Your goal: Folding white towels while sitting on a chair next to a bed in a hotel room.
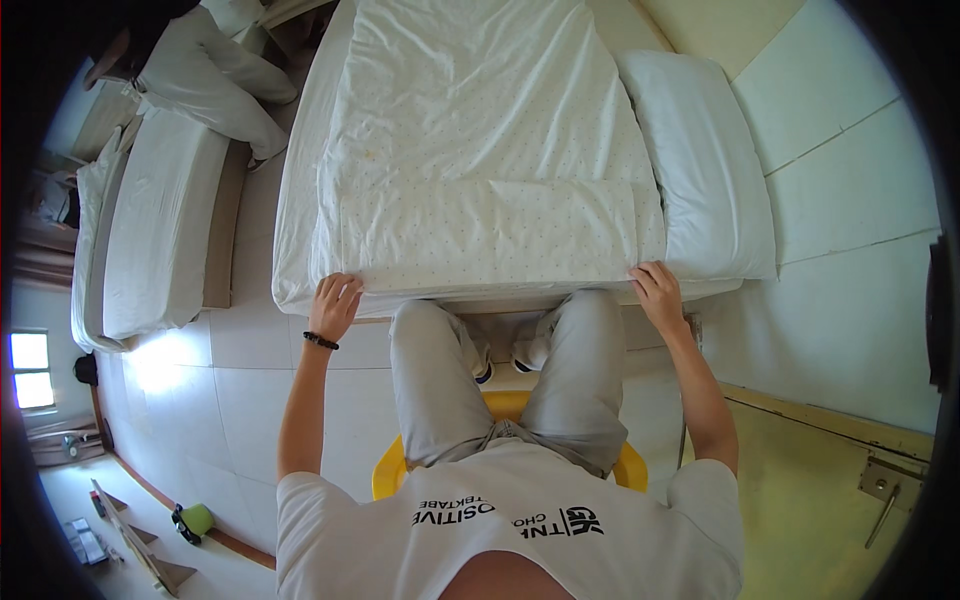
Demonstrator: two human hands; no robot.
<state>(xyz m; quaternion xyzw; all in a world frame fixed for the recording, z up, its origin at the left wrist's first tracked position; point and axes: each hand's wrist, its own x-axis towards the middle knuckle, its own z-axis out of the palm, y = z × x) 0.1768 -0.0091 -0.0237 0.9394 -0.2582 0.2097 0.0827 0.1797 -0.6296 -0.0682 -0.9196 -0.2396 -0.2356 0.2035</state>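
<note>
A white dotted quilt (487,225) lies spread over the bed in front of me, its near strip flat and its far part wrinkled. My left hand (335,306), with a dark beaded bracelet at the wrist, grips its near left corner. At the near right corner, beside the pillow, my right hand (658,296) pinches the quilt's edge between thumb and fingers. The white pillow (709,165) rests against the wall end of the bed. Beneath the quilt, a white sheeted mattress (294,247) shows along the left side. The undersides of my fingers are hidden.
I sit on a yellow chair (507,405), knees against the bed's side. Another person (217,75) bends over at the upper left, near a second bed (161,225). A door with a metal handle (881,517) is at the lower right. A green bin (196,519) stands lower left.
</note>
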